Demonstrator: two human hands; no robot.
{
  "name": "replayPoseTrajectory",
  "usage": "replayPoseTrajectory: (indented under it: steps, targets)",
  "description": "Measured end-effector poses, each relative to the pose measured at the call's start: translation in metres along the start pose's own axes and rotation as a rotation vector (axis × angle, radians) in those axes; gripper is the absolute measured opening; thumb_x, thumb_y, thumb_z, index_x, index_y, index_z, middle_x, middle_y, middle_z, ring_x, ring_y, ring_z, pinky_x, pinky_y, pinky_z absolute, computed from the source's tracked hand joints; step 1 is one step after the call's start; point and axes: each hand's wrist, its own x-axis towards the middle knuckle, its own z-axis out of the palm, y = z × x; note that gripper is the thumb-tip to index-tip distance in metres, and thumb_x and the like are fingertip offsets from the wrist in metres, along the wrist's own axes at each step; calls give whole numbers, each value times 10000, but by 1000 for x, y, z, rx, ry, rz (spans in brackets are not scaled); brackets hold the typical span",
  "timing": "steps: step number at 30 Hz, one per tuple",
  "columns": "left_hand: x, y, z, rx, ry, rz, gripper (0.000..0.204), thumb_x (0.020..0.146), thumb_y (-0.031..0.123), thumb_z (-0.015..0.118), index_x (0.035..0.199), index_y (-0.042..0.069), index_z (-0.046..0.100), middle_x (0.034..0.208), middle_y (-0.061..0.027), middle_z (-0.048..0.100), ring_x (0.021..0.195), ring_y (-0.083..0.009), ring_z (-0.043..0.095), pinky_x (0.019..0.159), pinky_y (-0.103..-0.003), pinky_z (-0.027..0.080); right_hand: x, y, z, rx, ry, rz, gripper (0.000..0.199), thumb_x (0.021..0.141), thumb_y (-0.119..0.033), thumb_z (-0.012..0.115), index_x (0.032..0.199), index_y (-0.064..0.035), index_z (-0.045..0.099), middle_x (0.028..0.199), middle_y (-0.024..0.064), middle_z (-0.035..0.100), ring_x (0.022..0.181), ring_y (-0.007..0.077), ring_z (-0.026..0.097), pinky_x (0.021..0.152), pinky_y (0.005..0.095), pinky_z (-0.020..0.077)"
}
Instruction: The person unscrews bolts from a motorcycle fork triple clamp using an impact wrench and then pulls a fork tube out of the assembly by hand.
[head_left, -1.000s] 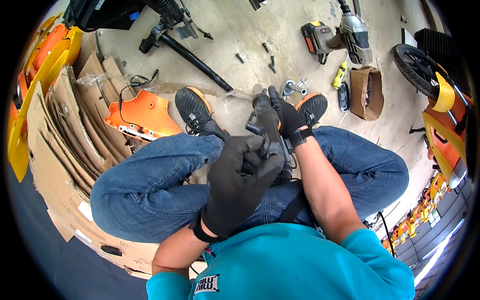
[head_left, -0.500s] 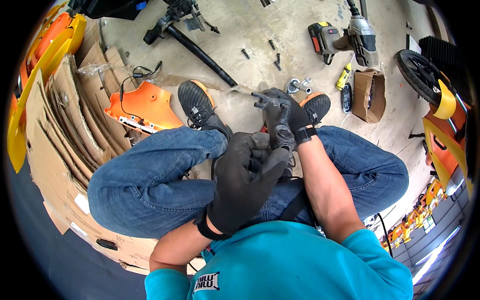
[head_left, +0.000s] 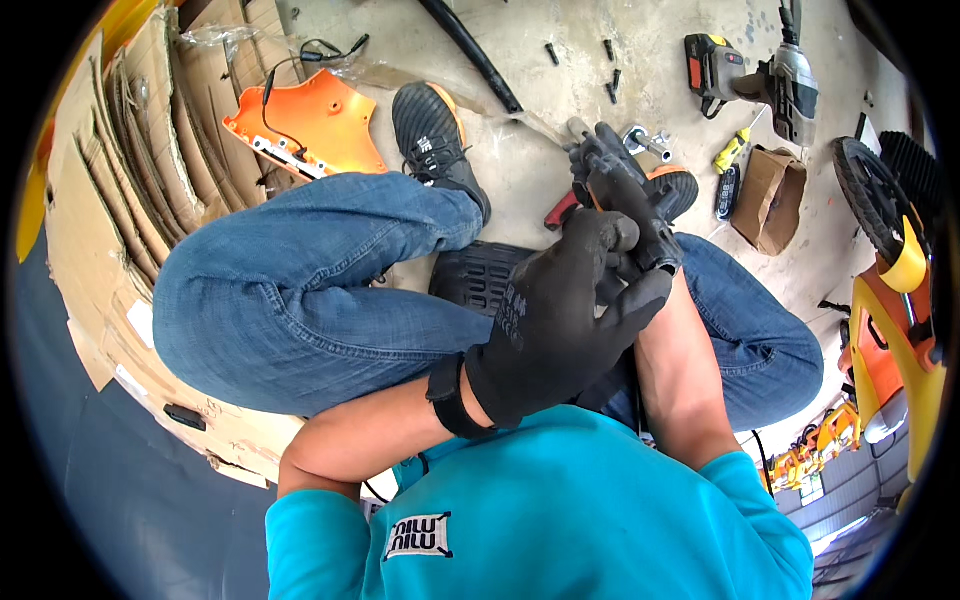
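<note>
A dark tubular part (head_left: pixel 635 215) with short prongs at its far end and a round opening at its near end is tilted above my lap. My right hand (head_left: pixel 607 160), gloved in black, is closed around it and largely hidden by it. Against the part's near end is my left hand (head_left: pixel 550 310), also black-gloved, with curled fingers and the thumb alongside the opening. What those fingers pinch, if anything, is hidden. A red piece (head_left: pixel 562 208) shows just beyond the left hand; its kind is unclear.
Flattened cardboard (head_left: pixel 110 180) and an orange shell (head_left: pixel 310 125) with a cable lie left. Several bolts (head_left: pixel 612 85) are on the floor ahead. To the right are a cordless impact wrench (head_left: pixel 790 90), a yellow-handled tool (head_left: pixel 733 150), a paper bag (head_left: pixel 770 205) and a wheel (head_left: pixel 868 195).
The view has shifted, so the floor objects sit higher and further right. Both hands and the dark part have moved right; the part has turned, and the red piece shows more.
</note>
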Motion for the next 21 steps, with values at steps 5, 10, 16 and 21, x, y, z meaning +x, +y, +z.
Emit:
replayPoseTrajectory:
  steps: [5, 10, 16, 21]
  targets:
    - [0, 4, -6, 154, -16, 68, 490, 843, -7, 717, 1278, -71, 499, 1052, -148, 623, 758, -121, 655, 634, -249, 530, 4, 5, -16, -63, -144, -112, 530, 1003, -150, 509, 1483, -29, 321, 1368, 139, 549, 1206, 240, 555, 1050, 338, 433]
    - [-11, 9, -19, 57, -151, -179, 577, 886, -6, 636, 1395, -47, 369, 1002, -171, 657, 795, -150, 657, 685, -275, 537, 20, 10, -10, 461, -120, 248, 481, 1045, -420, 436, 1279, -12, 538, 1213, 151, 637, 1052, 275, 639, 976, 390, 504]
    - [-16, 28, -38, -47, -297, -490, 546, 908, -43, 550, 1408, -20, 331, 1064, -158, 626, 904, -178, 647, 809, -310, 541, 33, 25, -5, 589, -98, 206, 273, 983, -300, 619, 1026, -30, 635, 889, 98, 668, 803, 214, 659, 761, 360, 565]
    - [-38, 13, -66, 187, -315, -529, 505, 901, 63, 639, 1350, -22, 425, 1072, -128, 616, 915, -160, 620, 824, -306, 509, 17, -34, 27, 331, 47, -5, 247, 949, -281, 665, 1048, -60, 617, 920, 86, 687, 768, 158, 651, 666, 300, 540]
